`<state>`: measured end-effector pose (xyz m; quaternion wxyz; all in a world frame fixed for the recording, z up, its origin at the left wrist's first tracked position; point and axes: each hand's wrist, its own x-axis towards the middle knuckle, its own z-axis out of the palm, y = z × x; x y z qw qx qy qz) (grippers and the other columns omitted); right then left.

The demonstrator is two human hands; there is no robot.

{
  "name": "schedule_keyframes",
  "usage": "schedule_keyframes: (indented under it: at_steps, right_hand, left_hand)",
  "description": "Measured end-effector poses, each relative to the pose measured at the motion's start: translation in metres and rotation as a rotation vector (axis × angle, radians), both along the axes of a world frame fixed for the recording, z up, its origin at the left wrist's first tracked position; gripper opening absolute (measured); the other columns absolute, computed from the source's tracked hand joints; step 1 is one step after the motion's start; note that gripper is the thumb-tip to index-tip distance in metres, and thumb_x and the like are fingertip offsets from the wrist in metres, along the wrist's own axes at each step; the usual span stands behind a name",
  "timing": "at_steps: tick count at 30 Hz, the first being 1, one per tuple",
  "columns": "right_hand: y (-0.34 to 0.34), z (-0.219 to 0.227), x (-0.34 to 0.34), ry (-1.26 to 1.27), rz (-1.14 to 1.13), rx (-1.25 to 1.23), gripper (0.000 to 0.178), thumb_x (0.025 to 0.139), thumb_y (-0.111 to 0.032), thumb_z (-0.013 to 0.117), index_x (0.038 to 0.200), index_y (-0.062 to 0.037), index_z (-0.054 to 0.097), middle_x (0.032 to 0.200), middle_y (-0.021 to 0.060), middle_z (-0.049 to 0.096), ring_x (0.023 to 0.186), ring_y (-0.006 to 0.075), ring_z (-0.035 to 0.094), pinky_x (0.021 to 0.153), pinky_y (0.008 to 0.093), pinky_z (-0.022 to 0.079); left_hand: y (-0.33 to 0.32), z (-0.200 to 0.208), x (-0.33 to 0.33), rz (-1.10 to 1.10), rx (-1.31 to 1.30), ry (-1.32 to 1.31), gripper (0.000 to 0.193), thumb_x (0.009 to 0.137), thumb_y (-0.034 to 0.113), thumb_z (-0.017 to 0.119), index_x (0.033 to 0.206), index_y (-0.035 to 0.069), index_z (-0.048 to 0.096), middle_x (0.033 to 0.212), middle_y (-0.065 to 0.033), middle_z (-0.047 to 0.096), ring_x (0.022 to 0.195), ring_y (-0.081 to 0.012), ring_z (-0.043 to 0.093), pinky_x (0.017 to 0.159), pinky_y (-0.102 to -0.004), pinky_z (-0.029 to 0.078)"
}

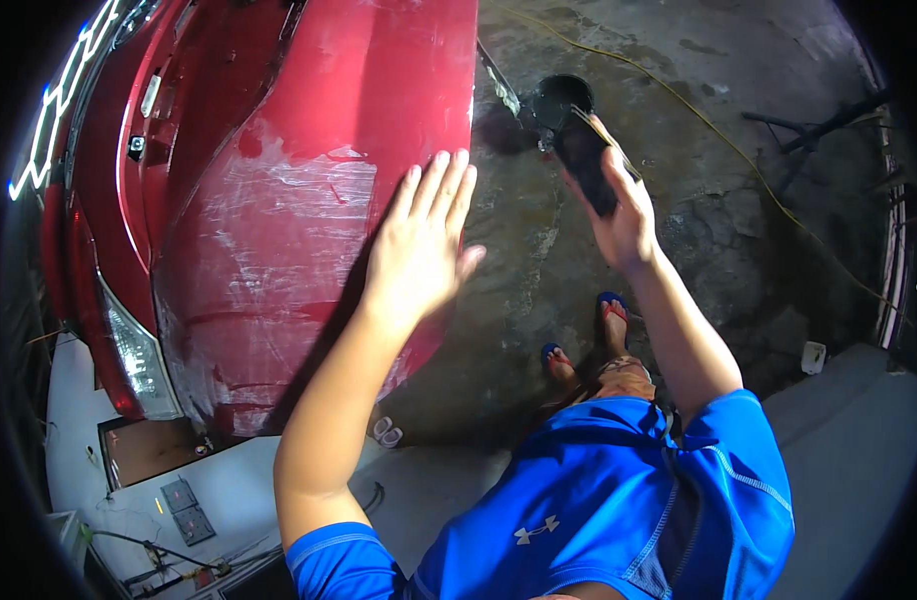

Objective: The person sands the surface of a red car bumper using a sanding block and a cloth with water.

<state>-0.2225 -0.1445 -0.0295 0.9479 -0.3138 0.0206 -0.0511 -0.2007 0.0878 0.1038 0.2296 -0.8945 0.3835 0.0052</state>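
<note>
My left hand (422,238) lies flat over the red car body panel (314,255), its fingers stretched out and nothing in them. Whether the palm presses on the panel or hovers just above, I cannot tell. Whitish, scuffed patches and streaks mark the paint to the left of the hand. My right hand (624,215) is raised to the right of the car. Held in it is a dark, flat, rectangular piece (585,160) with a thin pale edge; its exact kind does not show. The thumb lies along its right side, and most fingers are behind it.
Beyond the right hand a black bucket (562,98) stands on the wet concrete floor (699,230). A yellow cord (714,122) runs across the floor. At the right is a dark metal stand (829,122). White slippers (388,433) lie below the car's tail light (137,350).
</note>
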Motion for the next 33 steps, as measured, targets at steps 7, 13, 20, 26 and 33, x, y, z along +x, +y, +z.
schedule_keyframes:
  at_steps: [7,13,20,26,33]
  right_hand:
    - [0.068,0.032,0.133,-0.408,-0.438,-1.288,0.06,0.108,-0.024,0.054,0.16,0.0002,0.035,0.163,0.0283,0.038,0.152,0.0422,0.036,0.126,0.0495,0.03]
    - [0.143,0.035,-0.008,-0.757,-0.139,-1.57,0.073,0.097,-0.025,0.063,0.16,-0.0009,0.037,0.169,0.0251,0.031,0.159,0.0414,0.028,0.127,0.0591,0.021]
    - [0.16,0.028,-0.033,-0.335,-0.238,-1.734,0.08,0.097,-0.039,0.065,0.162,-0.0029,0.034,0.172,0.0187,0.028,0.162,0.0351,0.019,0.129,0.0605,0.011]
    - [0.225,0.038,-0.131,-0.312,-0.191,-1.781,0.082,0.098,-0.038,0.059,0.164,-0.002,0.029,0.174,0.0188,0.024,0.162,0.036,0.018,0.129,0.0618,0.006]
    - [0.294,0.059,-0.178,-0.389,-0.19,-1.752,0.085,0.097,-0.037,0.058,0.166,-0.0003,0.024,0.174,0.0234,0.018,0.163,0.0404,0.014,0.129,0.0605,0.003]
  left_hand:
    - [0.055,0.001,-0.105,0.013,0.256,0.06,0.094,0.094,0.055,0.064,0.166,0.005,0.03,0.176,-0.0146,0.02,0.163,-0.0315,0.016,0.132,-0.0493,0.013]
    - [0.154,-0.006,-0.202,0.053,0.217,-0.14,0.087,0.097,0.049,0.063,0.168,0.013,0.028,0.176,-0.0069,0.023,0.162,-0.0277,0.02,0.132,-0.0516,0.009]
    - [0.217,-0.004,-0.251,0.198,0.029,-0.395,0.086,0.095,0.05,0.068,0.167,0.017,0.034,0.174,-0.005,0.03,0.163,-0.0279,0.02,0.129,-0.062,0.006]
    - [0.302,-0.029,-0.279,0.282,-0.37,-0.379,0.082,0.093,0.043,0.074,0.159,0.007,0.041,0.168,-0.0282,0.024,0.153,-0.0546,0.027,0.122,-0.0733,0.017]
    - [0.362,-0.101,-0.318,0.752,-0.484,-0.094,0.084,0.09,0.034,0.077,0.16,0.009,0.039,0.171,-0.0239,0.021,0.157,-0.0483,0.02,0.123,-0.0727,0.015]
